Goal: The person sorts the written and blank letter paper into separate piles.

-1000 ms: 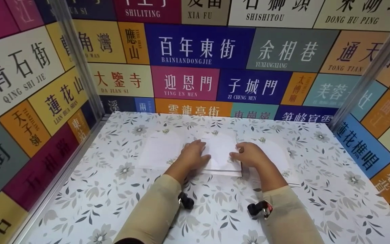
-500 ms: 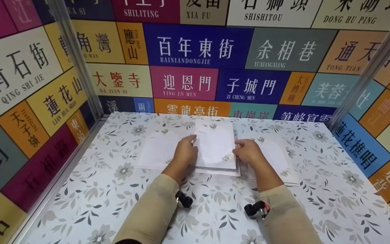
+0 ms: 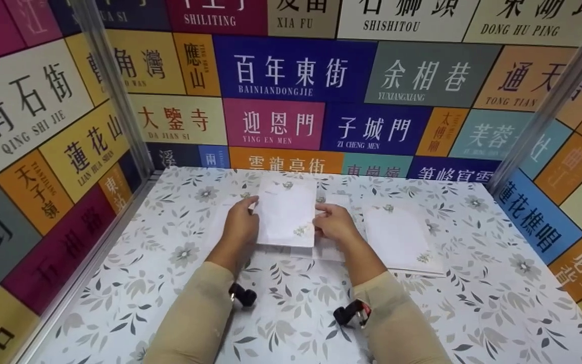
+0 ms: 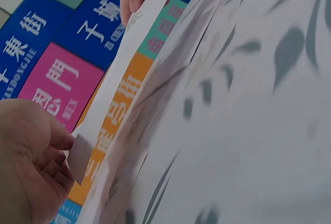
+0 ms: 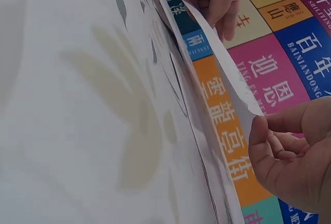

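A white sheet of paper [image 3: 287,215] with a small leafy print at its top and lower right corner is held up above the table. My left hand [image 3: 241,225] pinches its left edge between thumb and fingers. At the opposite edge my right hand [image 3: 338,222] pinches the paper too. Both wrist views show the sheet edge-on and lifted clear of the table, slightly bowed; thumb and fingers of the left hand [image 4: 36,157] and of the right hand [image 5: 295,151] close on its edges. Partly behind it lies a middle stack of similar paper [image 3: 316,251].
To the right a stack of the same printed paper [image 3: 402,237] lies on the table. Another pile of paper [image 3: 215,222] on the left is mostly covered by the left hand and the held sheet. A floral cloth [image 3: 291,313] covers the table, with sign-printed walls [image 3: 291,65] around it.
Both hands first rested at the middle stack, then lifted a sheet off it. They have since carried it left, over toward the left pile, uncovering part of the middle stack.
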{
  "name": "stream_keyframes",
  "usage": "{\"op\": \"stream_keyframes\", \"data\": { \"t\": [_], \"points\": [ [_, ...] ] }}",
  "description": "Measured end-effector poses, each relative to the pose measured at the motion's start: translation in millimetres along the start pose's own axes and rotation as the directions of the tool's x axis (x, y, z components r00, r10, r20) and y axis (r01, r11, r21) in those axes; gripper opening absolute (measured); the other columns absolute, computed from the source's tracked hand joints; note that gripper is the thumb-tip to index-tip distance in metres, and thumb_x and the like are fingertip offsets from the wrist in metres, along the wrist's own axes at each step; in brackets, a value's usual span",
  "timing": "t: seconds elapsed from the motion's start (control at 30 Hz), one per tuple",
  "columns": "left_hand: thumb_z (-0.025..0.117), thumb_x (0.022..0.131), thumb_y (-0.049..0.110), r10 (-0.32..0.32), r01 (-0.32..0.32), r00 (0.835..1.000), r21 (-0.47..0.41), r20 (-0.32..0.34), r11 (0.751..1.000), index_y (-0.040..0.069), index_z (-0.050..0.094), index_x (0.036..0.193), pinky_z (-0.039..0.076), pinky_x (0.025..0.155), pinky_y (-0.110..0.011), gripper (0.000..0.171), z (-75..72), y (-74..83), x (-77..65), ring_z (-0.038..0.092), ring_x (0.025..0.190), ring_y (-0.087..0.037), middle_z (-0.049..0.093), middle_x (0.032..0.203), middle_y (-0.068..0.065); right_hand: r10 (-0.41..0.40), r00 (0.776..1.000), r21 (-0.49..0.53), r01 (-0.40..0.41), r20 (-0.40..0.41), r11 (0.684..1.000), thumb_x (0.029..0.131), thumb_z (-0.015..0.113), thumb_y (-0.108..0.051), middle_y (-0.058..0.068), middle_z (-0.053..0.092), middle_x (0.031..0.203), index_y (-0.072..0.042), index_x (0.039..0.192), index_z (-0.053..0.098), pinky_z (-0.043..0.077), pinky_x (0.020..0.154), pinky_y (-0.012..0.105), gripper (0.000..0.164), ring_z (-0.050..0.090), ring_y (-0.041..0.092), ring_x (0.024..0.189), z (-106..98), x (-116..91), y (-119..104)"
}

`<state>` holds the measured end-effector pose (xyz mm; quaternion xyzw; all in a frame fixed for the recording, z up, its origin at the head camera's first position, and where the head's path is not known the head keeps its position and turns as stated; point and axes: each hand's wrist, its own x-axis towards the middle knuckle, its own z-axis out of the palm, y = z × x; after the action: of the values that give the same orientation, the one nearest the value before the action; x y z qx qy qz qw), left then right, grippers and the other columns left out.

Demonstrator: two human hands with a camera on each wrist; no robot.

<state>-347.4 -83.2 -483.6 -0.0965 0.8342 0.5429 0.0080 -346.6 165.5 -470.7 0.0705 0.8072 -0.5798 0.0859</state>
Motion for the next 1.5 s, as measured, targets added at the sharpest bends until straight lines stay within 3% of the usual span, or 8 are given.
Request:
{"op": "stream_keyframes", "data": {
  "t": [0.2, 0.3, 0.57, 0.77, 0.9, 1.1, 1.33, 1.5],
  "points": [
    [0.047, 0.106, 0.005, -0.025, 0.026, 0.999, 0.006, -0.032, 1.000, 0.031, 0.052, 0.158, 0.032, 0.134, -0.047, 0.058, -37.5, -20.7, 1.2, 0.038, 0.160, -0.023, 0.048, 0.166, -0.003, -0.035, 0.998, 0.124, 0.028, 0.059, 0.992, 0.098, 0.065, 0.001, 0.009, 0.066, 0.111, -0.007, 0.152, 0.059, 0.065, 0.088, 0.039, 0.055, 0.068, 0.016, 0.086, 42, -3, -8],
    [0.047, 0.106, 0.005, -0.036, 0.038, 0.998, 0.039, -0.047, 0.999, 0.029, 0.053, 0.158, 0.038, 0.130, -0.048, 0.058, -53.4, -27.8, 3.5, 0.047, 0.150, -0.024, 0.055, 0.155, -0.008, -0.044, 0.994, 0.170, 0.027, 0.097, 0.985, 0.097, 0.066, 0.004, 0.010, 0.067, 0.117, -0.004, 0.153, 0.057, 0.065, 0.087, 0.037, 0.057, 0.068, 0.015, 0.085, 59, -5, -12],
    [0.047, 0.106, 0.004, -0.091, 0.101, 0.991, 0.108, -0.095, 0.989, 0.030, 0.052, 0.159, 0.043, 0.126, -0.049, 0.059, -80.1, -37.2, 9.5, 0.054, 0.138, -0.025, 0.060, 0.146, -0.008, -0.061, 0.987, 0.161, 0.036, 0.151, 0.986, 0.098, 0.067, -0.001, 0.012, 0.065, 0.136, -0.006, 0.157, 0.053, 0.062, 0.099, 0.040, 0.062, 0.068, 0.019, 0.105, 86, -10, -22],
    [0.046, 0.108, 0.006, -0.096, 0.107, 0.993, 0.149, -0.074, 0.983, 0.029, 0.050, 0.160, 0.041, 0.128, -0.050, 0.057, -84.2, -42.4, 12.7, 0.053, 0.145, -0.027, 0.058, 0.153, -0.009, -0.074, 0.979, 0.116, 0.053, 0.188, 0.992, 0.100, 0.069, -0.006, 0.016, 0.061, 0.149, -0.004, 0.160, 0.047, 0.061, 0.107, 0.038, 0.064, 0.066, 0.029, 0.131, 91, -10, -20],
    [0.044, 0.108, 0.004, -0.084, 0.100, 0.993, 0.230, -0.078, 0.968, 0.024, 0.048, 0.161, 0.037, 0.131, -0.051, 0.057, -82.3, -44.2, 11.8, 0.047, 0.155, -0.029, 0.052, 0.164, -0.006, -0.060, 0.974, 0.115, 0.035, 0.217, 0.993, 0.100, 0.071, -0.011, 0.017, 0.060, 0.151, -0.004, 0.161, 0.046, 0.060, 0.107, 0.037, 0.067, 0.067, 0.030, 0.131, 91, -11, -19],
    [0.039, 0.107, -0.001, -0.140, 0.148, 0.989, 0.250, -0.047, 0.957, 0.022, 0.044, 0.163, 0.030, 0.135, -0.050, 0.060, -80.3, -45.5, 7.3, 0.037, 0.162, -0.026, 0.047, 0.170, 0.000, 0.007, 0.964, 0.045, -0.019, 0.267, 0.999, 0.100, 0.074, -0.019, 0.013, 0.054, 0.161, -0.011, 0.163, 0.045, 0.060, 0.104, 0.034, 0.070, 0.068, 0.022, 0.125, 90, -11, -17],
    [0.039, 0.107, 0.001, -0.031, 0.040, 0.999, 0.324, -0.033, 0.945, 0.015, 0.047, 0.161, 0.031, 0.134, -0.050, 0.057, -83.4, -53.8, 6.7, 0.040, 0.160, -0.031, 0.051, 0.166, -0.008, -0.002, 0.955, 0.072, -0.020, 0.296, 0.997, 0.100, 0.072, -0.020, 0.015, 0.061, 0.151, -0.007, 0.163, 0.043, 0.061, 0.087, 0.027, 0.071, 0.072, 0.017, 0.102, 89, -11, -15],
    [0.039, 0.107, 0.002, 0.036, -0.019, 0.998, 0.322, -0.046, 0.946, 0.011, 0.050, 0.159, 0.037, 0.131, -0.051, 0.054, -82.2, -55.7, 8.0, 0.051, 0.153, -0.032, 0.055, 0.162, -0.012, -0.021, 0.956, 0.104, -0.010, 0.292, 0.995, 0.099, 0.072, -0.020, 0.016, 0.063, 0.148, -0.005, 0.162, 0.045, 0.062, 0.097, 0.031, 0.070, 0.071, 0.023, 0.115, 83, -13, -14]
  ]
}}
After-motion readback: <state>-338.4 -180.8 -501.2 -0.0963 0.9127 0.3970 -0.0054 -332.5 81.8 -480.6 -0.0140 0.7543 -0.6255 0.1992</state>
